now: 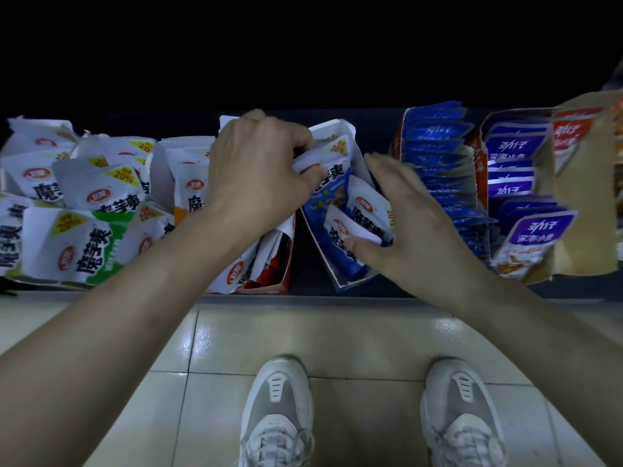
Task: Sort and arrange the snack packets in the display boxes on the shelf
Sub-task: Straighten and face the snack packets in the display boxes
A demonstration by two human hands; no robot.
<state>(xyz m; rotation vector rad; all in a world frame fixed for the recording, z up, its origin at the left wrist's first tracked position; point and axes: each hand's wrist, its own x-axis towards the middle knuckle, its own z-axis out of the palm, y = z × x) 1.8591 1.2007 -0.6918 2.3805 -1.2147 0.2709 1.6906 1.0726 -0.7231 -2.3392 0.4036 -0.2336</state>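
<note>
A white display box (337, 278) stands at the middle of the shelf, holding blue and white snack packets (340, 187). My left hand (259, 170) reaches over the top of it, its fingers curled round the upper edge of a white packet (323, 156) at the back. My right hand (408, 217) lies against the box's right side. Its fingers are fairly straight, and its thumb presses a small white packet (344, 227) near the front. Beneath my left wrist stands a box of red and white packets (266, 264).
Loose green and white packets (84, 244) are heaped at the shelf's left. To the right stand a row of dark blue packets (438, 156) and a box of purple packets (526, 197). Below the shelf edge (303, 298) are floor tiles and my two shoes.
</note>
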